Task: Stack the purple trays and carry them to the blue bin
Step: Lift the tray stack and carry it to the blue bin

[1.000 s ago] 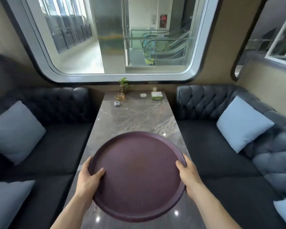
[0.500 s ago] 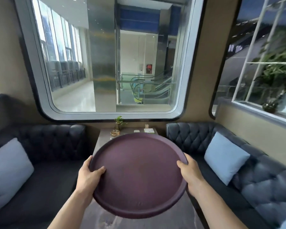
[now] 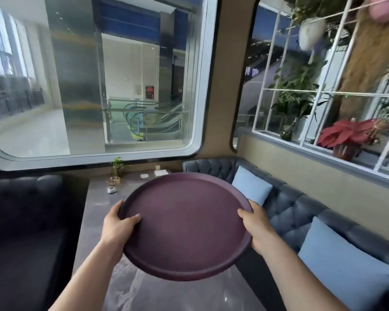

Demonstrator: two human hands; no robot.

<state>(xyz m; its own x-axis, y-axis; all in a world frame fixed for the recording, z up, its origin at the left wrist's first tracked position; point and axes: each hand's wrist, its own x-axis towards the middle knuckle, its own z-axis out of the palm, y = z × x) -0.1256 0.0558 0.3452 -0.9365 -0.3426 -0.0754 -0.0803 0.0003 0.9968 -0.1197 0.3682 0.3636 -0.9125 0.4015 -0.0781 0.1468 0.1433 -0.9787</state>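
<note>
Head view: the purple tray [image 3: 184,225] is held up in front of the chest, clear of the table [image 3: 130,286]. The left hand [image 3: 118,228] grips its left rim and the right hand [image 3: 255,227] its right rim, thumbs curled over the top edge, the remaining fingers hidden beneath. A second ago the view looked down the table with the tray low over it. Now the tray sits higher and the gaze has swung up and to the right, toward the sofa [image 3: 290,212] and the side window with its red plant [image 3: 346,135]. That reads as the carry beginning. Whether one tray or a stack is held cannot be told.

No blue bin is in sight. The table edge and the sofa with its pale cushions [image 3: 252,187] close in on the right. A small plant [image 3: 117,164] and dishes sit at the table's far end.
</note>
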